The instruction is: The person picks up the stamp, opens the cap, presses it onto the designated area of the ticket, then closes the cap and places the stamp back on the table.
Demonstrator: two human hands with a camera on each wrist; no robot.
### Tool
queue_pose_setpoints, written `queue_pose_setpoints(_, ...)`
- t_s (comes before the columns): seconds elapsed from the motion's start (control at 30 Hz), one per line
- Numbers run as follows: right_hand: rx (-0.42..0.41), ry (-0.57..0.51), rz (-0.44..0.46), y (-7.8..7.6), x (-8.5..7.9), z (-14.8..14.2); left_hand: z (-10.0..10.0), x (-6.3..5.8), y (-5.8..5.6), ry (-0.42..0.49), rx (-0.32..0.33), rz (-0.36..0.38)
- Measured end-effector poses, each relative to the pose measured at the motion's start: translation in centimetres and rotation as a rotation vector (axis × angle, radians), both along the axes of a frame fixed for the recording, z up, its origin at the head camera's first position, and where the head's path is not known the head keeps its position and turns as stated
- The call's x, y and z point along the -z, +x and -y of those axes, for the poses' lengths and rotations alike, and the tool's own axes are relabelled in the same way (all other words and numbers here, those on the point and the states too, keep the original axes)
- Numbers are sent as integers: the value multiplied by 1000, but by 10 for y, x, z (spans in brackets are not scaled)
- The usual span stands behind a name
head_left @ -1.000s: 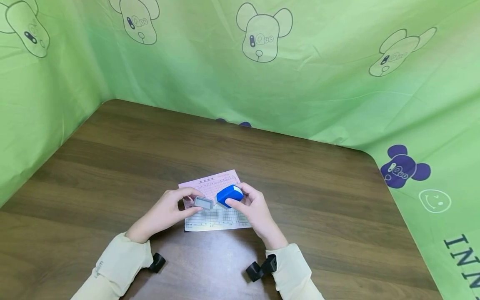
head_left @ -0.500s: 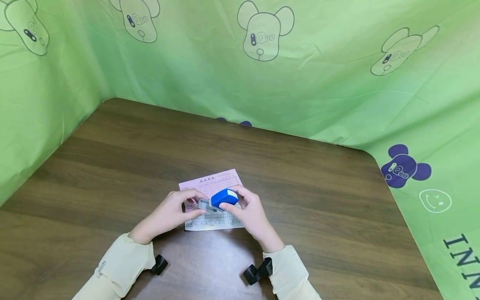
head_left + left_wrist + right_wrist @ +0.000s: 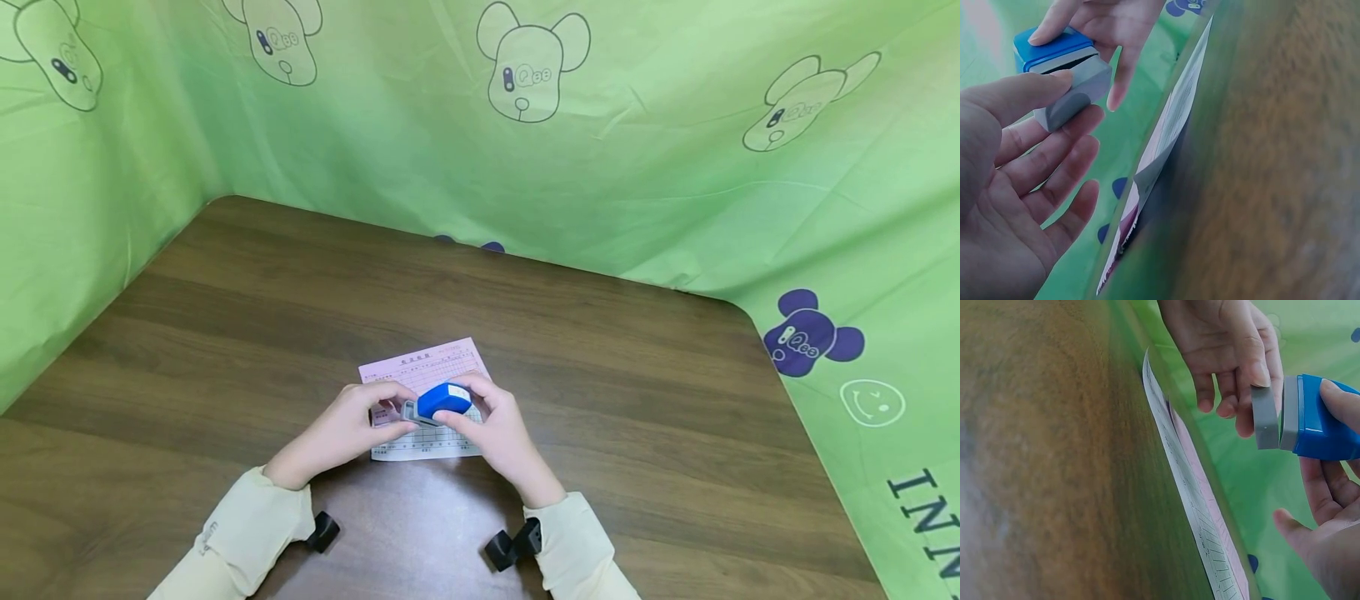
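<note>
A blue stamp (image 3: 442,401) with a grey base is pinched between thumb and fingers of my right hand (image 3: 495,421). My left hand (image 3: 348,429) pinches a small grey cap (image 3: 1265,417) by its sides. In the right wrist view the cap's open side faces the stamp's grey base, with a thin slit between them. In the left wrist view the cap (image 3: 1079,97) meets the base at a slant, a dark gap showing along one edge. Below both hands lies a pad of printed forms (image 3: 420,360), pink at the top and whitish lower down, partly covered by the hands.
The forms rest on a brown wooden table (image 3: 300,292). Green cloth (image 3: 390,150) printed with bear heads hangs along the far and side edges. Black wrist devices (image 3: 324,532) are strapped at both cream sleeves (image 3: 258,517).
The stamp in my right hand has moved left and slightly down to the grey cap, while my left hand has shifted a little right. The space between stamp and cap has narrowed to a slit.
</note>
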State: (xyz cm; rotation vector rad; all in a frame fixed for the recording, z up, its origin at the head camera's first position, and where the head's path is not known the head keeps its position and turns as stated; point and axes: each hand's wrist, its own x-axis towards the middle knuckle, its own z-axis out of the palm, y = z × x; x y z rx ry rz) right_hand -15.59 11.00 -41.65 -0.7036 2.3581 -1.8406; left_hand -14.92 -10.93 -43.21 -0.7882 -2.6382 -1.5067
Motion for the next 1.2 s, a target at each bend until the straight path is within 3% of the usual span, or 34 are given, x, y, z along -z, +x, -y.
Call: queue_pose_setpoints(1.2,2,55,-22,-1,7,4,-4,1,0,-3,36,-23)
